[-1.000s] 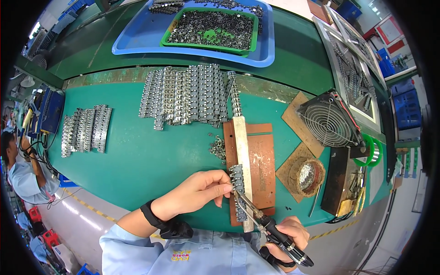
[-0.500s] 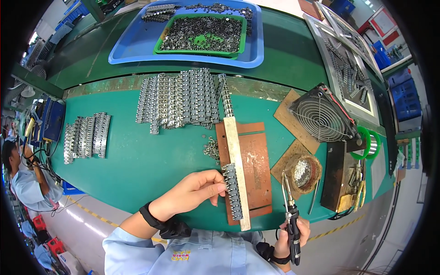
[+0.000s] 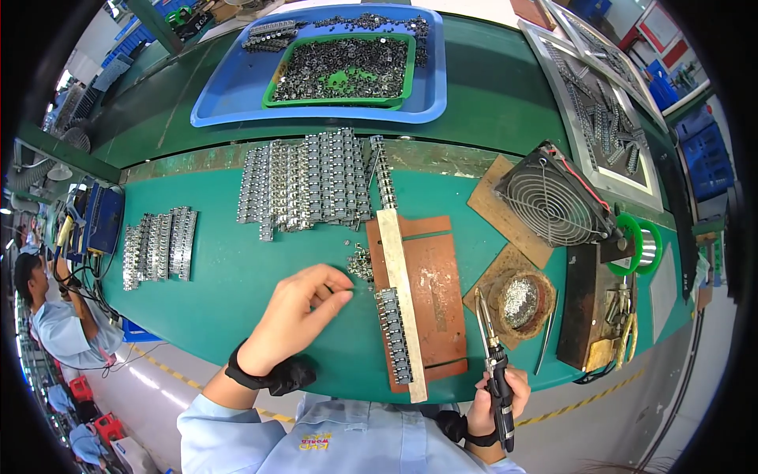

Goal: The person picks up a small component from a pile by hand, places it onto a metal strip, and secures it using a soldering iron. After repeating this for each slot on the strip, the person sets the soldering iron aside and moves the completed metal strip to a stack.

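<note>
My left hand (image 3: 302, 310) hovers over the green mat, fingers half curled, thumb and forefinger apart, nothing visible between them. Just beyond its fingertips lies a small pile of loose metal parts (image 3: 361, 263). A strip of small circuit boards (image 3: 394, 336) rests along the left side of a pale bar (image 3: 401, 296), which crosses a reddish-brown board (image 3: 437, 296). At the lower right, my right hand (image 3: 499, 401) grips a black-handled soldering iron (image 3: 500, 385). Its metal tip points up, beside a round pot of silvery bits (image 3: 521, 302).
Rows of board strips (image 3: 308, 182) lie ahead, with a smaller group (image 3: 160, 246) at left. A blue tray (image 3: 229, 110) holds a green tray (image 3: 339, 103) of small parts. A fan (image 3: 550, 197), a solder spool (image 3: 647, 246) and a dark block (image 3: 579, 308) stand at right.
My left hand has let go of the board strip and moved left and away from me, toward the loose metal parts. The soldering iron stays in my right hand, tilted slightly more left.
</note>
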{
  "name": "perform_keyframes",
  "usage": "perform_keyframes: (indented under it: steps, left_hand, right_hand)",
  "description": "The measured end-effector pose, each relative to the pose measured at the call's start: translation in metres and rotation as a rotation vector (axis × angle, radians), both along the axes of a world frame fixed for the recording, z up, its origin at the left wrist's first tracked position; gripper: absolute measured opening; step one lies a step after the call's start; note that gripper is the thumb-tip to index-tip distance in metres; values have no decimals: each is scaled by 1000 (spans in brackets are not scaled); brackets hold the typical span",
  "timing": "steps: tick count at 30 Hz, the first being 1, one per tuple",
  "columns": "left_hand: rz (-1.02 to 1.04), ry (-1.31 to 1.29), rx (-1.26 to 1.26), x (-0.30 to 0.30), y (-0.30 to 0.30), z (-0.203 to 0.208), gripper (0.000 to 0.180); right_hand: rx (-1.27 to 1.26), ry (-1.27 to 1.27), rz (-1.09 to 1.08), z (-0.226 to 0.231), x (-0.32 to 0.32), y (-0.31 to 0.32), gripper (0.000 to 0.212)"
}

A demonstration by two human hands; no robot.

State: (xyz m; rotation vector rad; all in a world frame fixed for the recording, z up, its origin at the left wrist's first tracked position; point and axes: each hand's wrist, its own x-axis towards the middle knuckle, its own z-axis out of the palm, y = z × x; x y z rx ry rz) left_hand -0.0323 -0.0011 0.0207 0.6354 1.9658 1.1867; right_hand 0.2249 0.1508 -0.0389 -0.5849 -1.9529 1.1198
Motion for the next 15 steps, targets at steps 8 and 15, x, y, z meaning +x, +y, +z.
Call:
perform_keyframes:
  steps: [8, 15]
  left_hand:
    - [-81, -465, 88, 18, 7, 0, 12]
    - [-43, -472, 59, 25, 10, -1, 12]
  right_hand:
    - [38, 29, 68, 1, -1, 4, 43]
    - [23, 60, 93, 1, -2, 7, 43]
